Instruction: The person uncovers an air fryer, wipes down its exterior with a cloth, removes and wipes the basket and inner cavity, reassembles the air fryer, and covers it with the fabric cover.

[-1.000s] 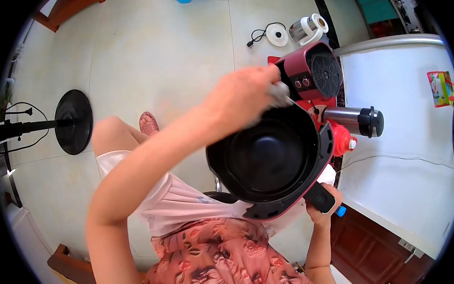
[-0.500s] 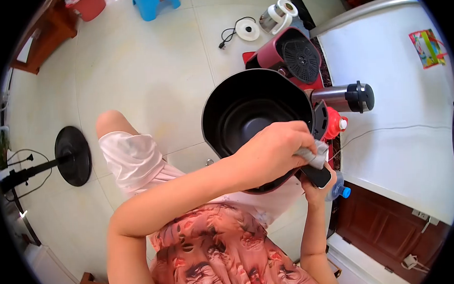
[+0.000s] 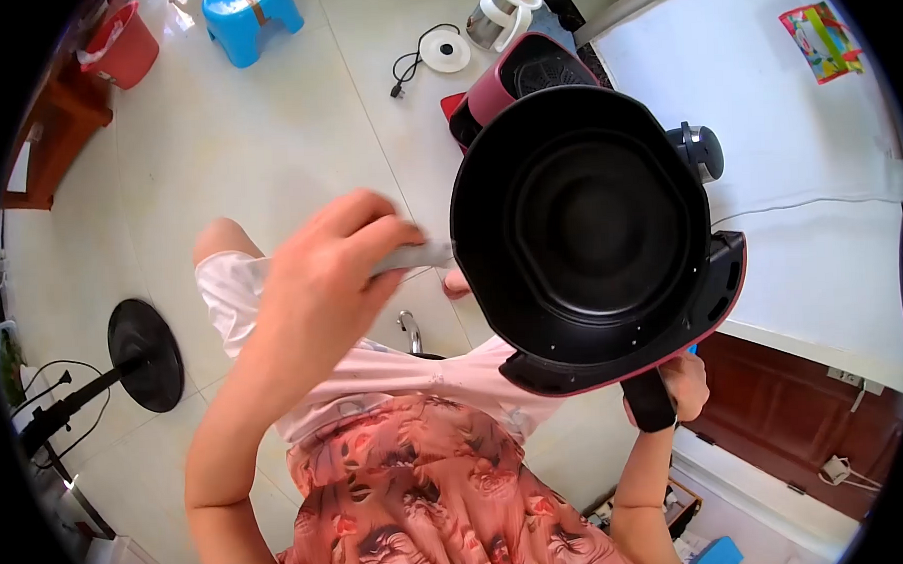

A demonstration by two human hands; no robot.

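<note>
Fryer basket (image 3: 599,227) is the biggest thing my 2 hands are dealing with: it is held up in the air, its dark mouth facing my camera. My right hand (image 3: 686,385) has its fingers curled around the black handle (image 3: 650,402), partly hidden behind it. My left hand (image 3: 334,264) is just beside the basket's left side, fingers and thumb pinching a grey cloth (image 3: 411,257); the cloth's tip meets the rim in my view, though I cannot tell whether they touch. I judge the step in hand to be cloth work on the basket's outer side, and the next move seems to call for a firm right grip so the basket does not swing.

Around me, pale tiled floor (image 3: 237,130) spreads widest. To the right runs a white worktop (image 3: 774,112). Beyond the basket sits a pink-red fryer body (image 3: 492,90), partly covered. At upper left are 1 blue stool (image 3: 249,26) and 1 red bucket (image 3: 126,63). Smaller again: a steel-and-white kettle (image 3: 502,17) near a round white base (image 3: 444,52), then a bright packet (image 3: 819,42) lying on the worktop.
</note>
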